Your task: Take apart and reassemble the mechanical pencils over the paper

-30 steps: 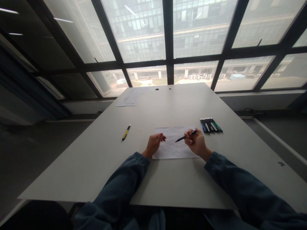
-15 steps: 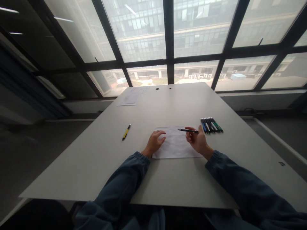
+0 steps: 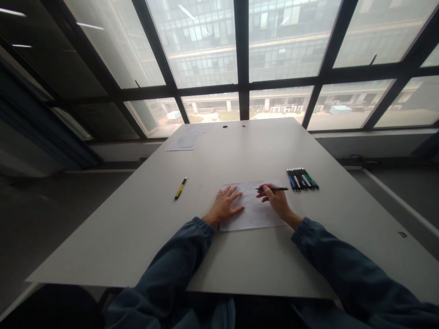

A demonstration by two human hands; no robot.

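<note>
A white sheet of paper [image 3: 254, 212] lies on the grey table [image 3: 144, 228] in front of me. My left hand [image 3: 226, 203] rests flat on the sheet's left part, fingers spread. My right hand [image 3: 276, 198] is closed on a black pen [image 3: 272, 188], which lies nearly level over the sheet's upper right part with its tip pointing left. Both arms wear dark blue sleeves.
A row of several pens [image 3: 302, 178] lies right of the sheet. A yellow and black pen [image 3: 180, 188] lies alone to the left. Another printed sheet [image 3: 187, 139] sits at the table's far left corner. Large windows stand behind the table.
My left hand has opened from a loose fist and come down flat on the paper. My right hand turned the pen from slanted to nearly level and lowered it toward the sheet.
</note>
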